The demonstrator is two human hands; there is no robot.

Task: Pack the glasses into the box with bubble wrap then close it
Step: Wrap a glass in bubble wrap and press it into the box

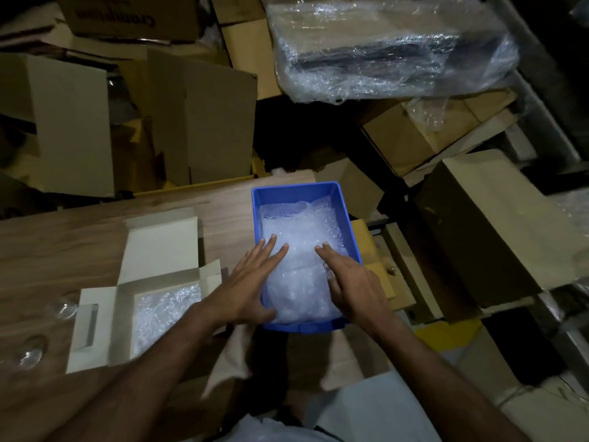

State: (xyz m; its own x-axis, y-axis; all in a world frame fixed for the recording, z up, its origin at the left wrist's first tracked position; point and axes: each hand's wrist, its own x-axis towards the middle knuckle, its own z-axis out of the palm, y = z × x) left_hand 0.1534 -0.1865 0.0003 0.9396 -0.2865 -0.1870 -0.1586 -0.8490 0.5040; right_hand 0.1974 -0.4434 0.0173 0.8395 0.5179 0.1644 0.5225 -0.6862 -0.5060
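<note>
Left hand [251, 282]: fingers straight and spread, palm down, pressing flat on the bubble wrap [299, 266]; the wrist crosses the left wall of the blue bin [294, 191]. Grasps nothing.

Right hand [353, 282]: forefinger and middle finger extended onto the same wrap, remaining fingers bent down along the bin's right wall; no closed grip can be seen.

Bubble wrap: clear, crinkled sheet, pale and glossy, heaped so that it fills most of the bin. Anything beneath it is hidden.

Blue bin: rigid plastic, rectangular, rolled rim, smooth walls. Stands on the tabletop [63, 244] at its right edge, near wall toward the person.

Box [149, 282]: white card, flat-sided, open, lid flap raised toward 12 o'clock and side flaps splayed; a slotted flap lies at its 9 o'clock side. Sits at 9 o'clock from the bin, just beside the left forearm. Its floor is lined with a second piece of bubbled film [162, 314].

Glasses [32, 352]: clear, faintly glinting forms on the tabletop at 9 o'clock and 8 o'clock from the box, apart from it; shapes too dim to detail.

Tabletop: wood-grain laminate, matt brown.

Cardboard cartons [197, 122]: brown corrugated, several open and leaning, stacked beyond the tabletop from 10 to 3 o'clock.

Wrapped bundle [392, 49]: dark flat item under loose shiny plastic film, at 1 o'clock, resting on the cartons.
</note>
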